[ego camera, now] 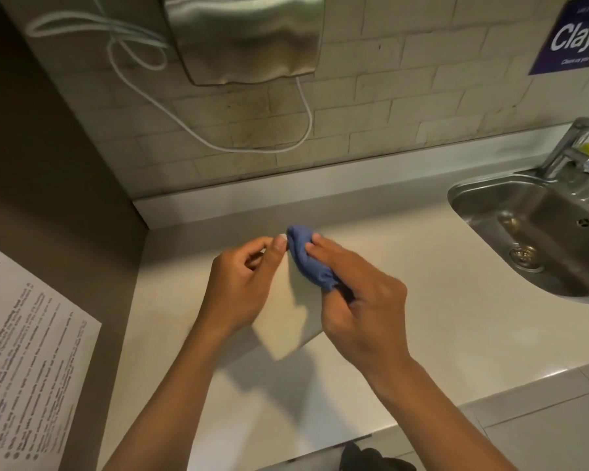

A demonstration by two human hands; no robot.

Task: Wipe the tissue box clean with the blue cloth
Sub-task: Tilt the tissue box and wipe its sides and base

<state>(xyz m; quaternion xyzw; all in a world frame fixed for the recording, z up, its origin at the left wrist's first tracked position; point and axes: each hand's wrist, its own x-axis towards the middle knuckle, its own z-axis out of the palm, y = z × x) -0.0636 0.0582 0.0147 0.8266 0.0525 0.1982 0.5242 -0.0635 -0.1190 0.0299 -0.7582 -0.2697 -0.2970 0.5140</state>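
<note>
White countertop, tiled wall behind. Tissue box: pale, held above the counter, left hand closed on its side. Blue cloth: bunched in right hand, pressed on box's upper edge. Steel sink to the right.

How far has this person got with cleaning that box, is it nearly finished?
Picking up is done: the left hand steadies the tissue box above the counter, and the right hand holds the bunched blue cloth. Wiping is in hand, with the cloth pressed at the box's far top edge. I can't tell which faces are already clean, so the rest of the box may remain.
</note>
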